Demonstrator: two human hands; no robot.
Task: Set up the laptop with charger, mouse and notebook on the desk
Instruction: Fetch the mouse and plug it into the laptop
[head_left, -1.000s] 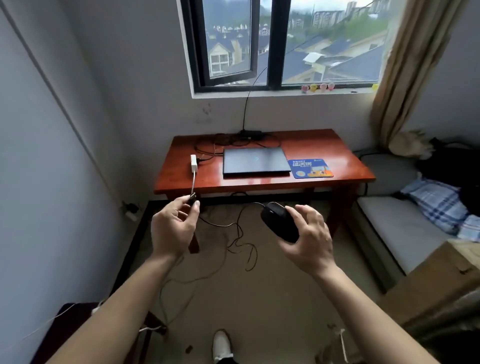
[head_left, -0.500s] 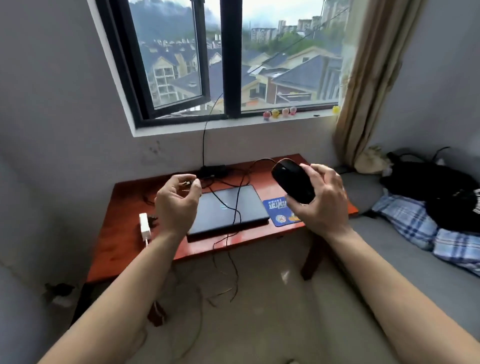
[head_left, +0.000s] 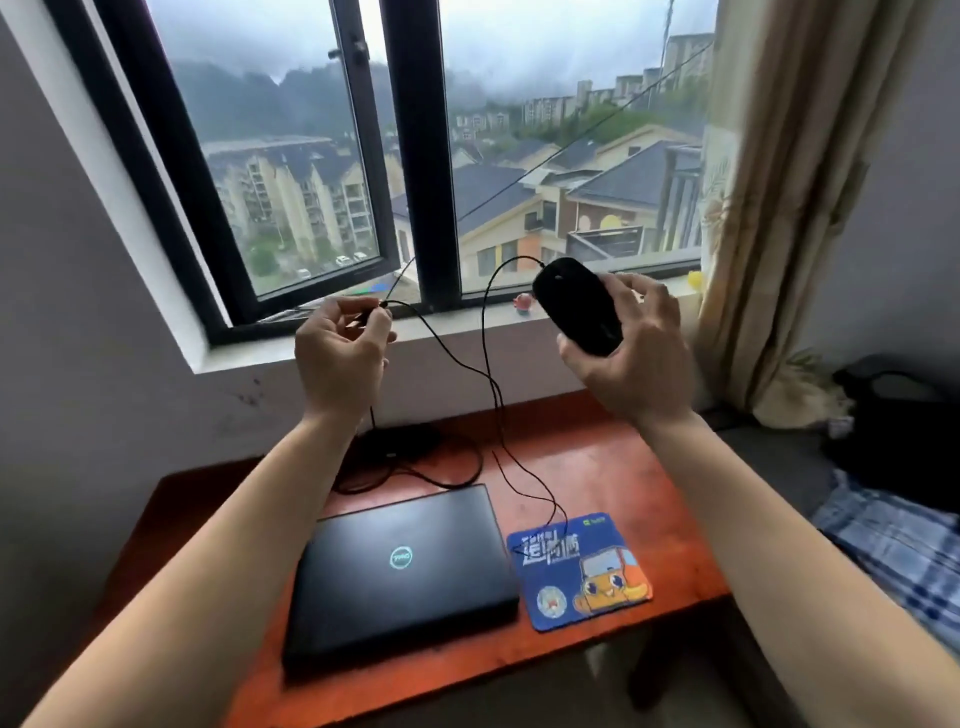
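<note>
My right hand (head_left: 631, 353) grips a black wired mouse (head_left: 577, 306), held up in front of the window sill. My left hand (head_left: 340, 353) pinches the plug end of the mouse cable (head_left: 488, 384), which loops down between my hands to the desk. Below them a closed black laptop (head_left: 400, 571) lies on the red-brown desk (head_left: 613, 478), with a blue mouse pad (head_left: 582, 569) just to its right. A black charger brick with coiled cable (head_left: 395, 449) sits behind the laptop. My left forearm hides the desk's left part. I see no notebook.
A window (head_left: 405, 156) with a sill (head_left: 467, 322) holding small toys runs behind the desk. A curtain (head_left: 789, 208) hangs at the right. A bed with a plaid cloth (head_left: 893, 545) and a dark bag (head_left: 893, 426) adjoins the desk's right side.
I have moved up close to the desk, which now lies right below my hands. Both hands stay raised, still holding the mouse and its cable end.
</note>
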